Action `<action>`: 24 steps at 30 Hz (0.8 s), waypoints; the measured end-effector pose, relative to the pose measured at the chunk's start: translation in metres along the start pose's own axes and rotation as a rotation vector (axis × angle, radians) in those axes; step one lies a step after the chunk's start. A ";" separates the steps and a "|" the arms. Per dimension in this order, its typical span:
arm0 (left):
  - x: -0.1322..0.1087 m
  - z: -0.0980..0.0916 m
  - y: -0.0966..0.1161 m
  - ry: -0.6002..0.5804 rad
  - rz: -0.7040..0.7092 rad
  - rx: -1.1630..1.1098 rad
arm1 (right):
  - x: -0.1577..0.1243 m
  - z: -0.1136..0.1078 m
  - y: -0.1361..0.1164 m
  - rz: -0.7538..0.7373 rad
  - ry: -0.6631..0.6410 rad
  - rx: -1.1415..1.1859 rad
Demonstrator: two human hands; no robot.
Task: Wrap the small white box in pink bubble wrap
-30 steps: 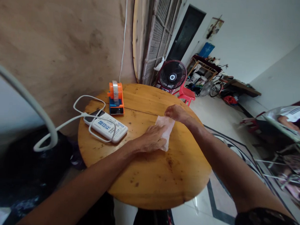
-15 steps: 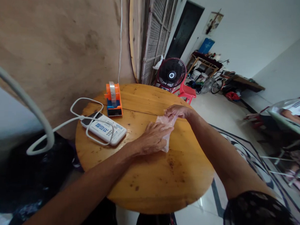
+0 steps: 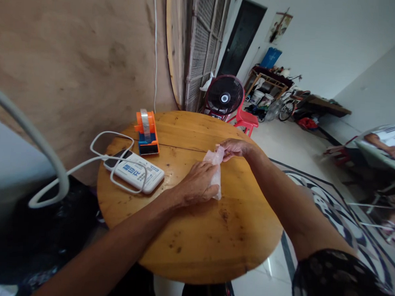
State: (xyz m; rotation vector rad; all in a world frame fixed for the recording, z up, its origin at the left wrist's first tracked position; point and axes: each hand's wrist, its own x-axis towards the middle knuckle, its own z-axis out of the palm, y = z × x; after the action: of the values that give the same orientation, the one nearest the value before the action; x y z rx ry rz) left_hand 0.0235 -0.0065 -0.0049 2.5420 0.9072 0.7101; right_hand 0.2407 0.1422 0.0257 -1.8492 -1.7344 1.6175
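A pinkish, translucent plastic wrap [image 3: 217,176], folded into a narrow strip, lies on the round wooden table [image 3: 243,210]; whether anything is inside cannot be made out. My left hand [image 3: 199,182] presses on its left side, fingers bent over it and thumb at the near end. At the far end, my right hand [image 3: 233,149] pinches the upper edge between thumb and fingers. An orange and blue tape dispenser [image 3: 148,133] with a roll of clear tape stands at the table's back left.
A white boxy device [image 3: 140,172] with blue lettering and a looped white cable [image 3: 101,134] sits on the table's left. Beyond the table are a fan [image 3: 224,97] and a red plastic stool [image 3: 247,119]. A person's arm [image 3: 379,143] shows at far right.
My right hand has drawn slightly left, folding the wrap's far edge upward. My left fingers have bent more and pulled back a little from the right side. The view has shifted slightly.
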 end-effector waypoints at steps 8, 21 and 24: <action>0.000 0.001 -0.003 -0.013 -0.043 0.039 | -0.001 0.003 -0.001 0.017 0.024 -0.010; -0.001 0.005 -0.006 0.008 -0.058 0.042 | -0.033 0.040 -0.011 -0.149 0.278 0.189; -0.002 0.004 -0.005 0.001 -0.071 0.039 | -0.045 0.053 -0.013 -0.202 0.362 0.212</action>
State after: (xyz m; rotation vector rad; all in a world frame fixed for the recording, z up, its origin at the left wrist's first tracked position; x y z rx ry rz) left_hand 0.0223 -0.0042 -0.0116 2.5298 1.0156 0.6794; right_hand 0.2046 0.0828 0.0389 -1.6802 -1.4777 1.2444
